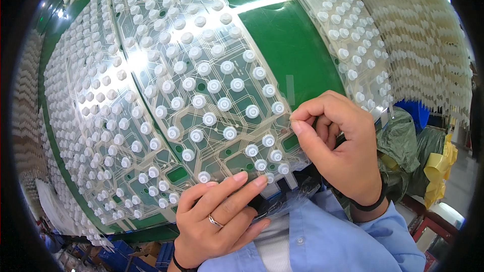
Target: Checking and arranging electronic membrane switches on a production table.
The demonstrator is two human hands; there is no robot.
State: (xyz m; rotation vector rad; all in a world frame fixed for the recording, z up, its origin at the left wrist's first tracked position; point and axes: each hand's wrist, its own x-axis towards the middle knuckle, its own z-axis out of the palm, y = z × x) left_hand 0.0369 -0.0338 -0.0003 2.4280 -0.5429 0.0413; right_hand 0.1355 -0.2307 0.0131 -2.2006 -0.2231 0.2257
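membrane sheet (201, 95) long axis upper-left→lower-right | R hand (338, 141) pinching edge | L hand (217, 216) on near edge

This is a factory floor, an assembly station for keyboard parts: clear membrane sheets (201, 85) studded with white rubber domes (209, 119) lie row on row across a green work surface (292, 50). Stacks of more such sheets (418, 35) fill the right side, blue crates (151, 252) sit below the bench, and green bags (403, 146) slump beside yellow material (441, 163).
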